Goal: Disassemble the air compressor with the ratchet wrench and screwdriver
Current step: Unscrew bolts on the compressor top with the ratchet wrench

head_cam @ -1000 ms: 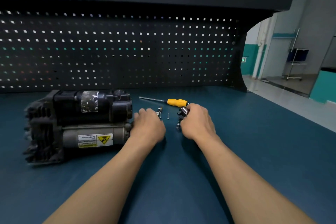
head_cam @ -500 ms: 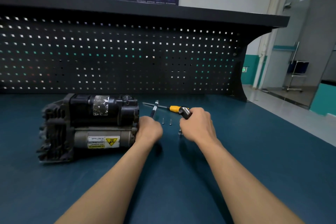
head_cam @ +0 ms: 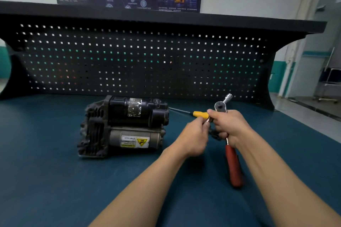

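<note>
The black air compressor (head_cam: 125,125), with a yellow warning label on its grey cylinder, lies on the blue bench to the left of my hands. My right hand (head_cam: 228,125) grips the ratchet wrench (head_cam: 232,164) just below its round head; the red handle slants down toward me and a silver socket extension sticks up behind the head. My left hand (head_cam: 195,137) pinches a thin metal piece right beside the wrench's neck. The yellow-handled screwdriver (head_cam: 200,114) lies on the bench behind my hands, its shaft pointing left toward the compressor.
A black pegboard (head_cam: 144,64) with a shelf on top closes the back of the blue bench (head_cam: 55,180). The bench's right edge drops to a corridor floor (head_cam: 313,116). A small dark part sits between my hands, partly hidden.
My right hand lifted the ratchet wrench off the bench and raised it, so its red handle now shows. My left hand moved right to the wrench's neck. The camera tilted up.
</note>
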